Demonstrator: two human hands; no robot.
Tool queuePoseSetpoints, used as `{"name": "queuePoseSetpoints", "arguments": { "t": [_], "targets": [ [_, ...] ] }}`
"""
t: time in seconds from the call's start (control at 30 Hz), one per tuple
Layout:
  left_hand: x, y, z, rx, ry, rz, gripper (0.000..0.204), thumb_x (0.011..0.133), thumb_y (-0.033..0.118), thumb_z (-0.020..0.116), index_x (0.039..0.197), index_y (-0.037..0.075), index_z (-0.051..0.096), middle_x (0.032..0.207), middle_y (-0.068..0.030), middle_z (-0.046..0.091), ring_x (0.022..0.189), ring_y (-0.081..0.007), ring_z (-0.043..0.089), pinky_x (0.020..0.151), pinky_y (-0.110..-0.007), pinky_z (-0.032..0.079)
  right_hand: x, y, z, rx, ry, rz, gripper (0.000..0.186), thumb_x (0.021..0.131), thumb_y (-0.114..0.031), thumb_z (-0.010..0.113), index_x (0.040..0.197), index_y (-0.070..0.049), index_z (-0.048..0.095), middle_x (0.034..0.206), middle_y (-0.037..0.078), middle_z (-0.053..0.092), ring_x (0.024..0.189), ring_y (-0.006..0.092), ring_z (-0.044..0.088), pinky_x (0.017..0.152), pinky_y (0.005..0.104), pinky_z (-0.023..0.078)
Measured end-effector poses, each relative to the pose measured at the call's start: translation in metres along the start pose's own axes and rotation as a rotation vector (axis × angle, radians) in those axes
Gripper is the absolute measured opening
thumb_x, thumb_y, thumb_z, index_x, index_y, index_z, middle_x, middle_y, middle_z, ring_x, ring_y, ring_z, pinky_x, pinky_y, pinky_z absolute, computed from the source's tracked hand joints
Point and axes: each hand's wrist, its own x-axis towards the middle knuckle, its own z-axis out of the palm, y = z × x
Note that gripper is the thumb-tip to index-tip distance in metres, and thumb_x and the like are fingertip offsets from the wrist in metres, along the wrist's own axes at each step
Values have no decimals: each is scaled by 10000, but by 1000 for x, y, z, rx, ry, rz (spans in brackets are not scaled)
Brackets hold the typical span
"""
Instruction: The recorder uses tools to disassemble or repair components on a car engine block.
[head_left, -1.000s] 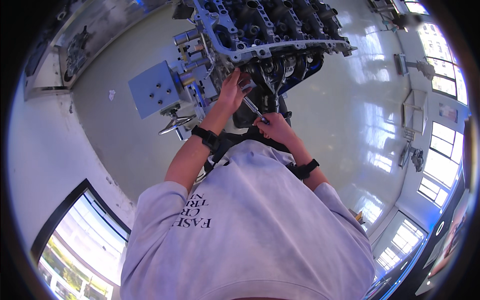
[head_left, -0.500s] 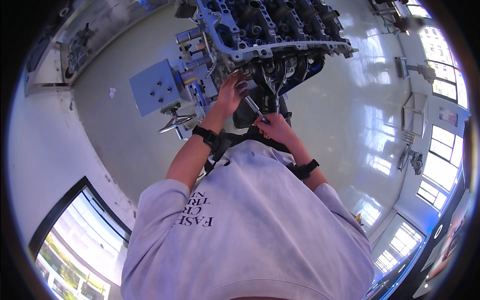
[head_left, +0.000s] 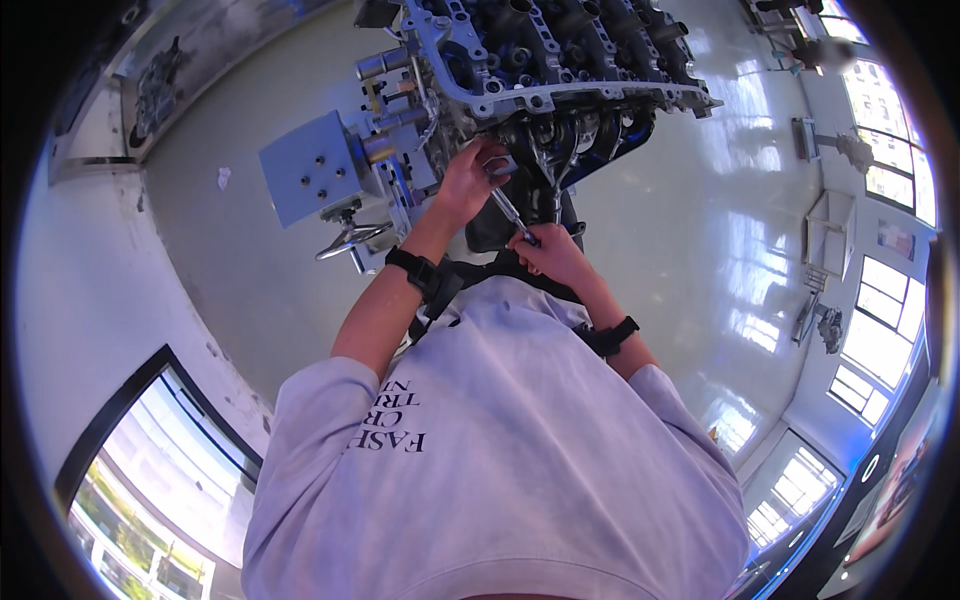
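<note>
An engine point(head_left: 540, 97) with an exposed cylinder head fills the top middle. Below its front edge, dark curved manifold pipes point(head_left: 565, 145) run down to a joined outlet. My left hand point(head_left: 468, 185) is up against the engine's lower left side, its fingers curled around the head end of a metal ratchet wrench point(head_left: 507, 207). My right hand point(head_left: 552, 253) grips the handle end, closer to my body. The wrench slants between both hands. What its head meets on the engine is hidden behind my left fingers.
Left of the engine, a grey-blue box point(head_left: 312, 170) and a metal handwheel point(head_left: 352, 243) belong to the engine's stand. A white wall with a window point(head_left: 160, 480) bounds the left. Stands with parts point(head_left: 828, 325) line the right wall.
My left fingers have shifted slightly around the wrench head, where a bit more metal shows. The engine sits slightly farther right and lower in view. My right hand stays nearly still.
</note>
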Motion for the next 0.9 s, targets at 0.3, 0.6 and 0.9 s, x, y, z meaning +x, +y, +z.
{"name": "queuePoseSetpoints", "arguments": {
  "t": [0.3,0.6,0.9],
  "targets": [
    [5,-1,4,1,4,-6,153,863,218,505,955,97,516,894,-44,585,797,-184,566,726,-374,465,2,1,2,-1,17,33,176,794,-128,538,831,14,636,586,56,579,477,108,554,470,237,459],
    [5,-2,7,-11,18,-3,154,893,228,463,952,91,504,899,-55,584,800,-198,571,732,-374,473,1,3,2,-10,11,-3,180,797,-131,538,836,14,636,580,53,576,478,106,554,476,237,467],
    [6,-2,3,-24,12,-2,154,894,226,461,959,90,494,906,-65,585,801,-205,574,730,-381,477,2,1,2,1,3,6,173,796,-126,541,836,13,637,580,47,575,478,99,552,473,231,463]
  ]
}}
